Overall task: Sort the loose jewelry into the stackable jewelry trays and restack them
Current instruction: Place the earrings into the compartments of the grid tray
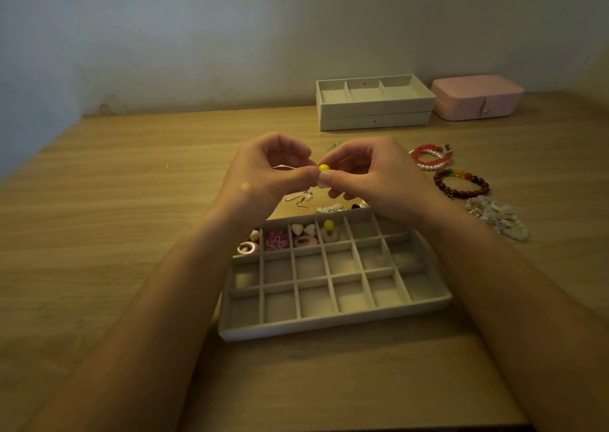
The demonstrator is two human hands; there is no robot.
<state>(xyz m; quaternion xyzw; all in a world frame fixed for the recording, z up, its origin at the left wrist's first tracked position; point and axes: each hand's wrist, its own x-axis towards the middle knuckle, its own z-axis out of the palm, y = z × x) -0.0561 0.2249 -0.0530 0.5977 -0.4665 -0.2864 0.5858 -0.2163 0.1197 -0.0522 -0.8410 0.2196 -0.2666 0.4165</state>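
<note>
Pinched between fingertips of left hand (273, 171) and right hand (365, 174) together: yellow bead (323, 168), its seeming twin (328, 225) straight below the pinch in the tray (329, 327), far row, marginally nearer the right hand.

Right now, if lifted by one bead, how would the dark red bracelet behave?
The dark red bracelet would probably sag limply, being separate strung beads. Its glossy round beads look slippery; lying flat as a loop, it seems unlikely to roll.

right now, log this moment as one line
stage: sorting | left hand: pinches yellow bead | right hand: pinches same bead | compartment tray: far row partly filled | bracelets: loose on table
</note>
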